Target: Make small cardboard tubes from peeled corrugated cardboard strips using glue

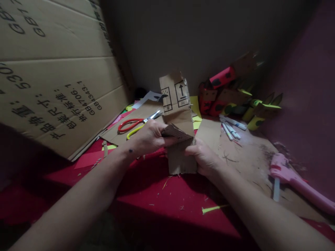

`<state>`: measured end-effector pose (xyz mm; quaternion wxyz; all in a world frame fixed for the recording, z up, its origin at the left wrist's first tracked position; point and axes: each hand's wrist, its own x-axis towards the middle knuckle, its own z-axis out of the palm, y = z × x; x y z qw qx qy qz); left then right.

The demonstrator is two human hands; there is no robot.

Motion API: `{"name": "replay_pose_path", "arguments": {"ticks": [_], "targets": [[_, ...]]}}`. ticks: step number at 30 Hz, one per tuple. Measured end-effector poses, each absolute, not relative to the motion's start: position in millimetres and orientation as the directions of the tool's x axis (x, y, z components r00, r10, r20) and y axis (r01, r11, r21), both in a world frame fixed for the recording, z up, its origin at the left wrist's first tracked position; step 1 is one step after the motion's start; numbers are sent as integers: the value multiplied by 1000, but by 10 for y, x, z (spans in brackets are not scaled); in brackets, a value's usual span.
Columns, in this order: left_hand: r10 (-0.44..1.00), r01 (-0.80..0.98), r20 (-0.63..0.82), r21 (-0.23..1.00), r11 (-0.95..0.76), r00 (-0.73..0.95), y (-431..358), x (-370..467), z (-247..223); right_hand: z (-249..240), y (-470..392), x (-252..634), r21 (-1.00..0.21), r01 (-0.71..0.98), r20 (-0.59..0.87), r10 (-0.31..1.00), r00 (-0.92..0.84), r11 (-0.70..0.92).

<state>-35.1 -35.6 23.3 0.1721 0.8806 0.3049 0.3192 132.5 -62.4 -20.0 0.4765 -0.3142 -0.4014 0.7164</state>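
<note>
A creased brown cardboard piece (178, 118), printed with an upward arrow, stands upright between my hands above the red tablecloth (157, 195). My left hand (150, 136) is closed on a folded flap at its middle, fingers partly hidden behind the flap. On the right edge of the lower part, my right hand (202, 156) pinches the same cardboard, thumb in front. Scissors (133, 124) with red and yellow handles lie just beyond my left hand, blades pointing away.
A large printed cardboard box (60, 69) rises at the left. White markers (231, 126) lie right of centre, before red and yellow paper crafts (222, 94). A pink glue gun (290, 174) rests at the right. Coloured paper lies behind the scissors.
</note>
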Motion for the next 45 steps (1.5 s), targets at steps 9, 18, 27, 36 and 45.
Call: {"name": "replay_pose_path", "arguments": {"ticks": [9,18,27,36,45], "targets": [[686,285,311,740,-609,658,-276,-376,226,-234,-505,1417,-843,-464,-173,955,-243,-271],[517,472,629,258,-843,580,-275,-238,-15,-242,-506,1485,-822,-460,-184,920,-345,-337],[420,498,473,-47,-866,775,-364,-235,29,-236,-532,1404,-809,-520,-207,960,-188,-276],[356,488,599,-66,-870,717,-399,-242,19,-206,-601,1406,-852,-477,-139,972,-190,-215],[555,464,709,352,-813,435,-354,-283,14,-136,-603,1458,-877,-414,-145,956,-256,-244]]}}
